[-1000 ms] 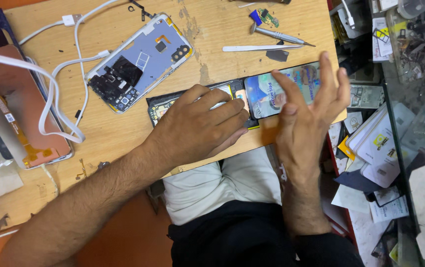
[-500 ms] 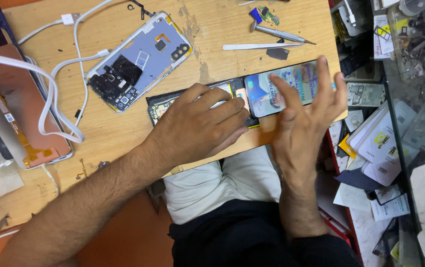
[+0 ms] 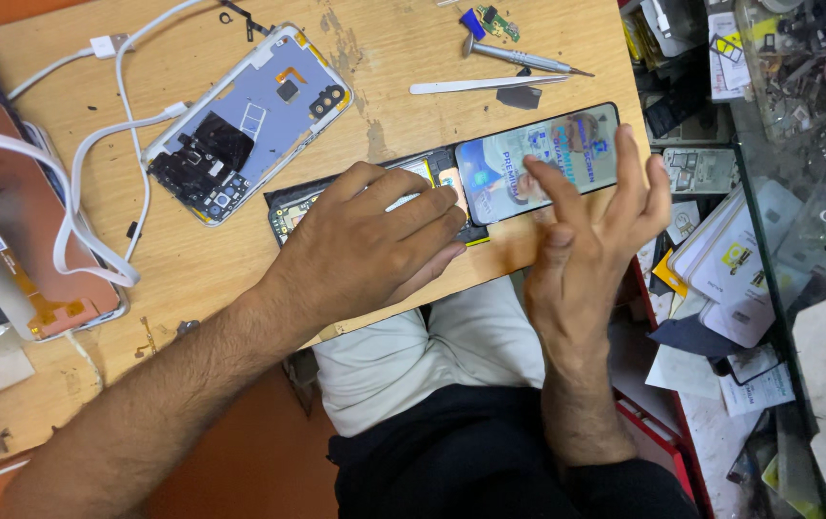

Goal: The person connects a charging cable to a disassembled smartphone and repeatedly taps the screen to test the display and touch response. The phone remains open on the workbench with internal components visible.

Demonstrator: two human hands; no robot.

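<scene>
Left hand point(image 3: 374, 240) is pressed flat on the opened phone frame point(image 3: 374, 197) in the middle of the wooden worktop point(image 3: 240, 288), fingers point(image 3: 413, 207) curled down over it, holding it in place. Right hand point(image 3: 591, 235) hovers edge-on at the 3 o'clock side, fingers spread open, gripping nothing, fingertips over the replacement screen point(image 3: 538, 159) with its colourful film. At 11 o'clock lies another stripped phone body point(image 3: 245, 125); tweezers point(image 3: 480, 85) and a screwdriver point(image 3: 523, 58) at 1 o'clock.
</scene>
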